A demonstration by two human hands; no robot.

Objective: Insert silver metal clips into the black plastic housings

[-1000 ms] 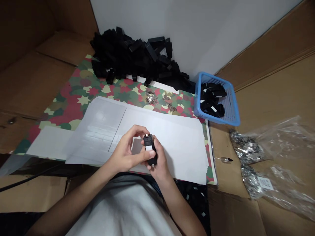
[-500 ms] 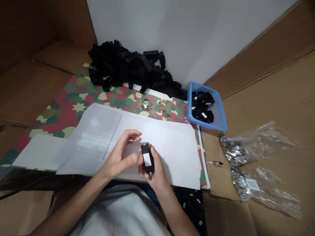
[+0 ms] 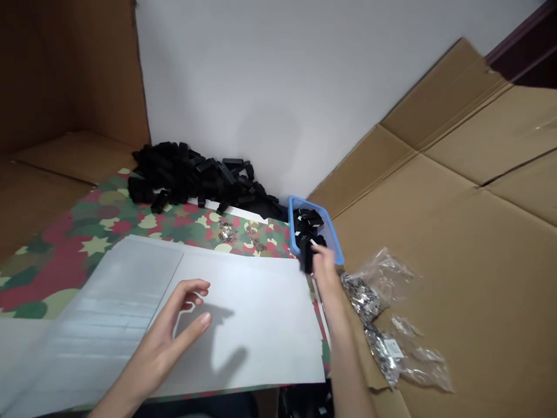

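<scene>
Right now the right hand (image 3: pixel 326 273) pinches a black block (image 3: pixel 307 258) in its fingers, just at the front rim of the blue plastic basket (image 3: pixel 304 204), though the block looks a bit blurry. The left hand (image 3: pixel 174 325) is open with its fingers curved, and it hangs over the white paper (image 3: pixel 256 342), away from the basket. A big pile of black blocks (image 3: pixel 187 174) lies left of the basket, and a clear bag of silver bits (image 3: pixel 365 290) lies right of it

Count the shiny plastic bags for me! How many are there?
2. One plastic bag lies on the cardboard beside the blue basket; another plastic bag lies just below it.
</scene>
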